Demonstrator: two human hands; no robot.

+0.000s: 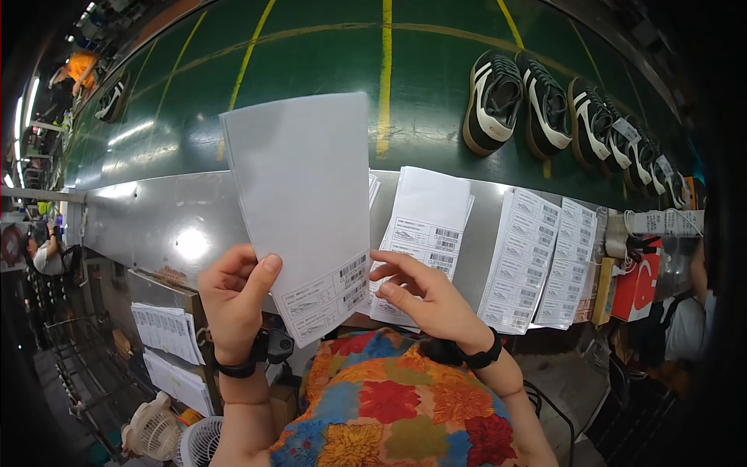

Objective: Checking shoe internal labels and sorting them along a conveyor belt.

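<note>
My left hand (237,300) pinches a thin stack of white label sheets (307,187) at its left edge, thumb on top. The stack is raised above the metal ledge, mostly blank, with printed labels and barcodes along its lower part. Close by the stack's right edge is my right hand (424,292), its fingers bent and thumb apart; I see nothing held in it. Under and beyond that hand lies another pile of label sheets (432,194), partly covered. Each of my wrists wears a black band.
Farther right on the metal ledge (163,214) lie two piles of fully printed label sheets (520,261). Black-and-white shoes (494,105) line the green conveyor belt (311,62). Papers (167,331) hang at lower left, above fans (202,444). A red box (636,284) stands at right.
</note>
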